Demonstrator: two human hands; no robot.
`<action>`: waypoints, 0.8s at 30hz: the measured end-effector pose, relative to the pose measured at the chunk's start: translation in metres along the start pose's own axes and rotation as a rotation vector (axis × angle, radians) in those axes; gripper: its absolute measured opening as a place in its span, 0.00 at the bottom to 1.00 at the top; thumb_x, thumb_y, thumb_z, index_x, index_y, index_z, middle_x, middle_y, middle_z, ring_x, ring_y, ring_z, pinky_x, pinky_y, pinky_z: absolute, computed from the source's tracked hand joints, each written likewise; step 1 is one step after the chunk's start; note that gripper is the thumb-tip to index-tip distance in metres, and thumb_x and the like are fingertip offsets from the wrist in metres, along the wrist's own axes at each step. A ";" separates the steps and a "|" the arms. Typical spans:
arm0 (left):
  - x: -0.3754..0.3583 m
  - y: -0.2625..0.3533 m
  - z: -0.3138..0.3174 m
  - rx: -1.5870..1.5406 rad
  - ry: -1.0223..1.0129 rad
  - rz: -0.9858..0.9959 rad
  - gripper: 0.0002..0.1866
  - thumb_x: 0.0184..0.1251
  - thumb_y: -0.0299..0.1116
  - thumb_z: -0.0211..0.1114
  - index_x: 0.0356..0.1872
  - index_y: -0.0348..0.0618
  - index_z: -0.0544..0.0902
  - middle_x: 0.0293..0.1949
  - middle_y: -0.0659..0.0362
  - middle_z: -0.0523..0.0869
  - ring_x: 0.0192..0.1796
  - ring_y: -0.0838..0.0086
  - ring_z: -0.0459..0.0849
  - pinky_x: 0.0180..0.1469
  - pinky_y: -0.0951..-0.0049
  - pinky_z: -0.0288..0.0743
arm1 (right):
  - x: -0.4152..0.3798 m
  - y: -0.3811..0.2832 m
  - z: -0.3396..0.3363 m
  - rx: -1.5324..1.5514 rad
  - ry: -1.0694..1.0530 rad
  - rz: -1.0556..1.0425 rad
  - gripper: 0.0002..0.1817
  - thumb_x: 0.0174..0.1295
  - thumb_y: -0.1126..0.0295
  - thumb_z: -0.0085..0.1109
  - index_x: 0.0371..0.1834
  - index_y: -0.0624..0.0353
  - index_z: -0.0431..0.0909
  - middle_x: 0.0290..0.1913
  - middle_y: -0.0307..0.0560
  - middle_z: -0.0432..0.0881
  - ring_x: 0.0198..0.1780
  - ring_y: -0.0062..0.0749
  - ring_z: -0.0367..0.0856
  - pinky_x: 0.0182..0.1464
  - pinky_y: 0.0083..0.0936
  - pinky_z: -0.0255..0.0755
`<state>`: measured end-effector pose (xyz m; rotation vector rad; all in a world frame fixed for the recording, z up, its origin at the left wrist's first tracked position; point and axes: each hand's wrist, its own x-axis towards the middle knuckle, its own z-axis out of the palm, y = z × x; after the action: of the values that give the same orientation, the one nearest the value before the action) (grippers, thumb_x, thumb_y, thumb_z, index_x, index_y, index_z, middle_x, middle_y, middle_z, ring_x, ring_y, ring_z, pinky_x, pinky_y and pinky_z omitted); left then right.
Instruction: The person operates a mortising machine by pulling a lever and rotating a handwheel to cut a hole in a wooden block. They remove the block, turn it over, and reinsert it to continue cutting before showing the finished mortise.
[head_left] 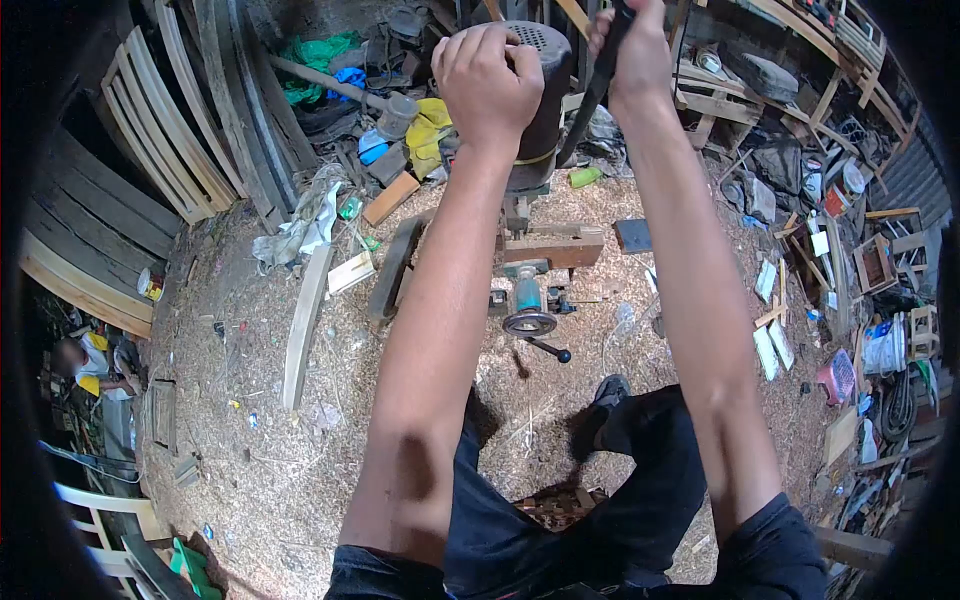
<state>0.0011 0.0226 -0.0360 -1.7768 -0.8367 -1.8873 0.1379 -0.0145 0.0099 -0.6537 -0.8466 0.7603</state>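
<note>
My left hand [487,85] lies curled over the dark motor housing [545,85], which has a perforated top. With closed fingers, my right hand [640,60] grips a long black lever [597,95] beside the housing. Below the motor, the machine's teal clamp [528,290] carries a round handwheel [529,323] and a crank with a black ball knob [563,356]. A reddish-brown wood block [560,247] lies across the machine under the head. My forearms hide part of the machine's sides.
Shavings cover the floor [270,450]. Curved boards [165,130] lean at the left, and a plank [307,330] lies nearer. Another person [100,365] sits far left. Scrap wood, a pink basket [838,378] and coiled hose [898,405] line the right. A yellow cloth [430,135] lies behind.
</note>
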 end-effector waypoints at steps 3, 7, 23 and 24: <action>-0.005 -0.002 0.001 -0.005 0.001 0.003 0.09 0.55 0.33 0.56 0.25 0.44 0.83 0.29 0.56 0.85 0.36 0.58 0.82 0.48 0.61 0.71 | -0.025 0.012 -0.027 -0.020 -0.103 -0.077 0.28 0.67 0.47 0.46 0.38 0.67 0.77 0.35 0.53 0.81 0.42 0.36 0.78 0.44 0.34 0.71; -0.007 0.000 -0.003 0.003 -0.038 -0.007 0.09 0.55 0.33 0.56 0.25 0.44 0.83 0.29 0.56 0.85 0.37 0.58 0.82 0.48 0.61 0.71 | -0.074 0.016 -0.034 -0.036 -0.073 -0.221 0.25 0.68 0.53 0.35 0.19 0.59 0.69 0.23 0.41 0.72 0.31 0.26 0.69 0.35 0.25 0.60; -0.015 -0.004 -0.004 0.001 -0.081 0.001 0.08 0.54 0.32 0.56 0.25 0.43 0.81 0.31 0.55 0.84 0.40 0.59 0.81 0.52 0.58 0.69 | -0.163 0.048 -0.078 0.042 -0.126 -0.377 0.22 0.57 0.50 0.41 0.23 0.62 0.65 0.28 0.45 0.68 0.35 0.32 0.65 0.43 0.29 0.58; -0.017 -0.003 -0.004 -0.003 -0.094 -0.023 0.07 0.54 0.33 0.56 0.25 0.43 0.81 0.32 0.56 0.84 0.42 0.59 0.81 0.56 0.56 0.67 | -0.165 0.049 -0.080 0.042 -0.140 -0.379 0.22 0.57 0.50 0.41 0.23 0.61 0.65 0.28 0.45 0.68 0.35 0.32 0.65 0.43 0.29 0.58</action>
<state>-0.0023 0.0204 -0.0534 -1.8781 -0.8919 -1.8314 0.1169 -0.1356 -0.1353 -0.3888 -1.0434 0.4816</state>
